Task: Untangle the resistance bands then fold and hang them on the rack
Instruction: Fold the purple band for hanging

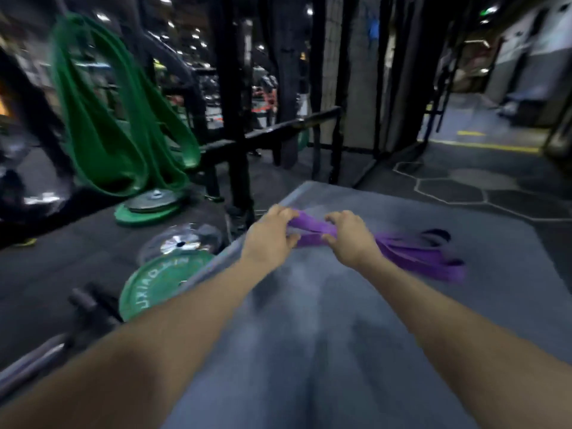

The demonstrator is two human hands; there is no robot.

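Observation:
A purple resistance band (414, 255) lies bunched in several loops on a grey mat (356, 320). My left hand (269, 233) grips the band's near end with curled fingers. My right hand (348, 236) grips the same band just to the right, a short stretch of purple showing between the two hands. A thinner dark band (436, 235) lies by the purple loops at the far right. Green resistance bands (105, 119) hang folded from the black rack (229, 97) at upper left.
Green weight plates (154, 289) and silver plates (182, 239) lie on the dark floor left of the mat, with a barbell (40, 357) near my left forearm. Black rack posts and a rail stand beyond the mat. Hexagon-patterned floor (483, 187) spreads to the right.

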